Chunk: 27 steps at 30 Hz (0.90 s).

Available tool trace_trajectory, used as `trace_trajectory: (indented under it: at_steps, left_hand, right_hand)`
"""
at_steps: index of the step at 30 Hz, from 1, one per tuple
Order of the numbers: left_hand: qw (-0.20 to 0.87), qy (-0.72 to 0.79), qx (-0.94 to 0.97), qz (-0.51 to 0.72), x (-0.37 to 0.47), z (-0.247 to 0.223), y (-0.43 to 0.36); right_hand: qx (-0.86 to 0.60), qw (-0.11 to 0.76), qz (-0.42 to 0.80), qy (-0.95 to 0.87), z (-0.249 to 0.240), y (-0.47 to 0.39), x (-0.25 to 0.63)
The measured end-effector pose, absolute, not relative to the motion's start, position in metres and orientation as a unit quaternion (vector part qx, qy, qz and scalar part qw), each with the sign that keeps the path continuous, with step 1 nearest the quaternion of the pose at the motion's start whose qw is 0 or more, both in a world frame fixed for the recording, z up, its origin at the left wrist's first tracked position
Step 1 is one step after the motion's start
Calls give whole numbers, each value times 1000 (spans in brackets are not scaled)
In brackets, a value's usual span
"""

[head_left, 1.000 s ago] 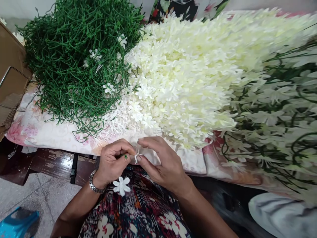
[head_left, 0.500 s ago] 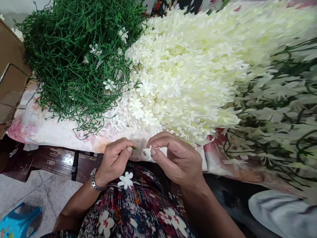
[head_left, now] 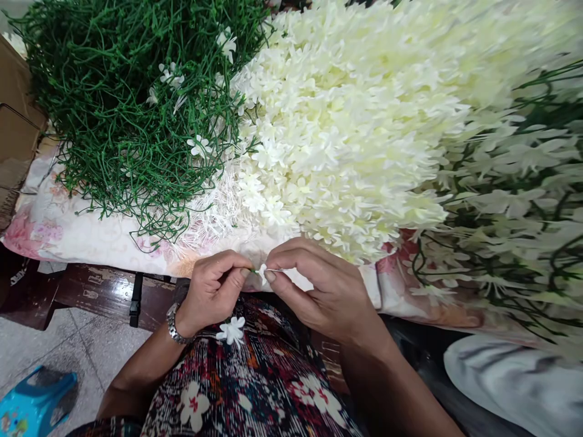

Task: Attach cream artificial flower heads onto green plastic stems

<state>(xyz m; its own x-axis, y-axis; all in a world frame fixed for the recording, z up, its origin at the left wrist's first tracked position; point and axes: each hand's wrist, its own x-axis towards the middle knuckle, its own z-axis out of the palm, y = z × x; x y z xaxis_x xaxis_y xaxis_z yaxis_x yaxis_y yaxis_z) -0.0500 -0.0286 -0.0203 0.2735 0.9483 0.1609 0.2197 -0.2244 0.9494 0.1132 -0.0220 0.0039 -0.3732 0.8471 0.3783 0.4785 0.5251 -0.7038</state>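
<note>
My left hand point(head_left: 218, 291) is closed in a pinch on a green plastic stem point(head_left: 253, 271), and only its small tip shows past the fingers. A white artificial flower point(head_left: 232, 331) with thin stamens hangs just below this hand; whether it joins the same stem is hidden. My right hand point(head_left: 319, 288) pinches a small white flower piece point(head_left: 263, 274) with a thin pale strand running back between thumb and forefinger. The white piece meets the green tip, or nearly so.
Behind my hands, a heap of green plastic stems point(head_left: 136, 109) lies on a floral cushion point(head_left: 104, 243). White petals point(head_left: 346, 145) are piled beside it, with white stamens point(head_left: 218, 206) between. Finished-looking flower sprays point(head_left: 510, 206) lie right. A blue stool point(head_left: 36, 403) stands lower left.
My right hand has moved left, bringing the white flower piece up to the green stem tip. The gap between them has closed. My view has shifted slightly.
</note>
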Motion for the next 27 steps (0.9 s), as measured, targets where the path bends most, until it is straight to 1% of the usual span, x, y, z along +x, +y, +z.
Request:
trace_trajectory:
  at_steps: [3, 7, 10, 17, 27]
  left_hand:
    - [426, 433, 677, 415, -49, -21, -27]
    - [380, 418, 704, 430, -47, -24, -25]
    - [352, 406, 721, 437, -45, -27, -25]
    - [323, 396, 739, 439, -43, -31, -24]
    - [304, 416, 760, 396, -42, -32, -24]
  right_hand:
    - [-418, 363, 219, -804, 2, -22, 113]
    - [-424, 354, 196, -811, -1, -22, 113]
    - [-425, 352, 200, -810, -4, -23, 113]
    - [-426, 361, 211, -803, -13, -26, 113]
    - [-423, 373, 228, -793, -24, -28, 113]
